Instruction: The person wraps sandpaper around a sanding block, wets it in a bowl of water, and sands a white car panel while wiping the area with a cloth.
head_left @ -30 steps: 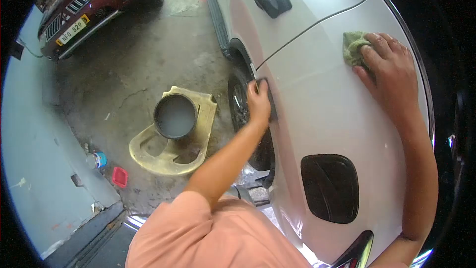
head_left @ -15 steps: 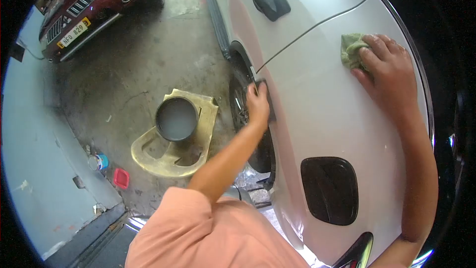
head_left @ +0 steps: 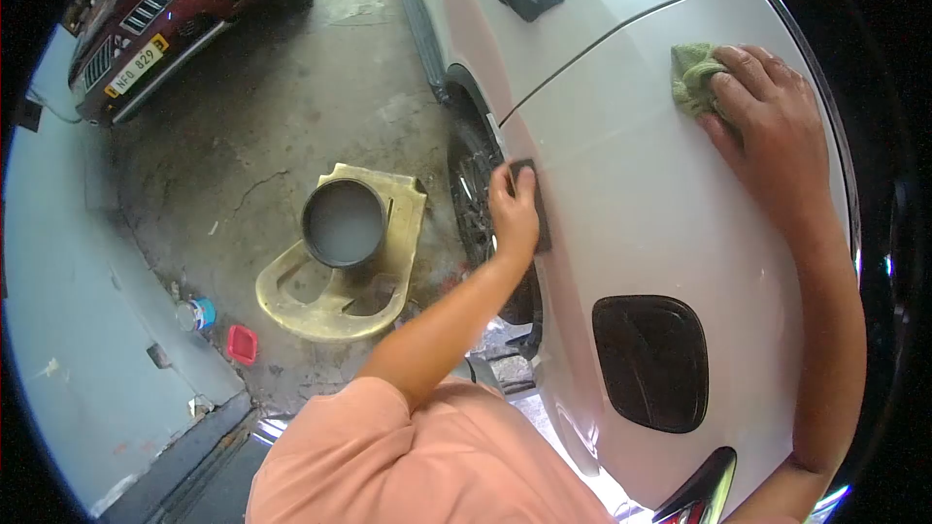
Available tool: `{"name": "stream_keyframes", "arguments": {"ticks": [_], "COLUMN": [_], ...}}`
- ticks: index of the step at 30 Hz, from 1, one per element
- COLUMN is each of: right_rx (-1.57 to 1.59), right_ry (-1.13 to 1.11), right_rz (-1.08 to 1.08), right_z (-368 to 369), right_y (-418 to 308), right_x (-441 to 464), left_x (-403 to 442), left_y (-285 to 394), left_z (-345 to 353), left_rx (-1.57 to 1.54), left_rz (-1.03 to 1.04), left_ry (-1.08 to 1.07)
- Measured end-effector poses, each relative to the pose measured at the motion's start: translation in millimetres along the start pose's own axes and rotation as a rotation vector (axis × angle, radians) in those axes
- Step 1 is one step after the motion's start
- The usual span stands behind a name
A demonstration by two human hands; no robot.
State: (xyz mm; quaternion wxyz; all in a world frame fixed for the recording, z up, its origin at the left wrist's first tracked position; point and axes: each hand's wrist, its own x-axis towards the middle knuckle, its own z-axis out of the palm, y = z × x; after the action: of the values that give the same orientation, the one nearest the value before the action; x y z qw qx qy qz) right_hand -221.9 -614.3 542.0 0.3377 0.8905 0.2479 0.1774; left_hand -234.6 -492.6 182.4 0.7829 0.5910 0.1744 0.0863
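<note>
Beside me is the white car's rear side panel (head_left: 641, 204), with a pinkish band along the wheel arch. My left hand (head_left: 515, 212) is closed on a dark, flat piece of sandpaper (head_left: 543, 209), pressed to that band just above the rear wheel (head_left: 473, 184). Higher on the panel, my right hand (head_left: 772, 121) grips a bunched green cloth (head_left: 693, 78) against the paint. Part of the cloth is hidden under the fingers. Below the hands lies the black fuel-flap area (head_left: 650, 364).
A black bucket of greyish water (head_left: 344, 223) stands on a yellowish plastic stool (head_left: 408, 199) to the left. Near the wall are a red tray (head_left: 242, 344) and a blue-labelled can (head_left: 197, 314). A dark red car (head_left: 175, 10) is parked at upper left.
My left hand has shifted slightly down along the wheel arch, and more of the sandpaper shows. My right hand stays on the cloth, nearly in place. The view has tilted a little.
</note>
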Motion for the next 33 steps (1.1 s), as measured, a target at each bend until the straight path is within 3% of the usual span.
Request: {"name": "stream_keyframes", "arguments": {"ticks": [2,3,9,13,15,19,21,27,33], "right_rx": [-0.009,-0.015,-0.038,-0.031,-0.033,-0.004,-0.027,-0.008,-0.008], "right_ry": [0.04,0.057,0.034,0.016,0.019,-0.007,0.002,0.011,0.025], "right_rz": [-0.018,-0.027,-0.031,-0.027,-0.031,-0.031,-0.027,-0.017,-0.044], "right_z": [2.5,5.2,4.2,-1.0,0.9,0.0,3.0,-8.7,-2.6], "right_y": [1.3,1.5,5.0,1.9,3.4,5.4,3.6,-2.7,1.3], "right_x": [-0.5,-1.1,-2.6,-1.9,-3.6,0.1,-0.7,-2.0,-1.7], "left_x": [41.1,60.8,-32.8,32.4,56.7,-25.3,-42.7,58.2,-51.2], "left_y": [20.9,26.3,14.3,36.4,16.4,13.3,11.4,25.2,19.1], "left_z": [4.3,1.8,3.5,7.5,10.0,4.2,0.8,12.8,1.2], "left_rx": [-0.013,-0.167,-0.018,-0.056,-0.099,0.095,0.079,-0.181,0.191], "left_rz": [-0.121,-0.224,-0.012,-0.123,-0.098,0.122,0.08,-0.081,0.14], "left_ry": [0.043,-0.049,-0.003,0.035,0.003,0.012,-0.002,-0.028,-0.023]}}
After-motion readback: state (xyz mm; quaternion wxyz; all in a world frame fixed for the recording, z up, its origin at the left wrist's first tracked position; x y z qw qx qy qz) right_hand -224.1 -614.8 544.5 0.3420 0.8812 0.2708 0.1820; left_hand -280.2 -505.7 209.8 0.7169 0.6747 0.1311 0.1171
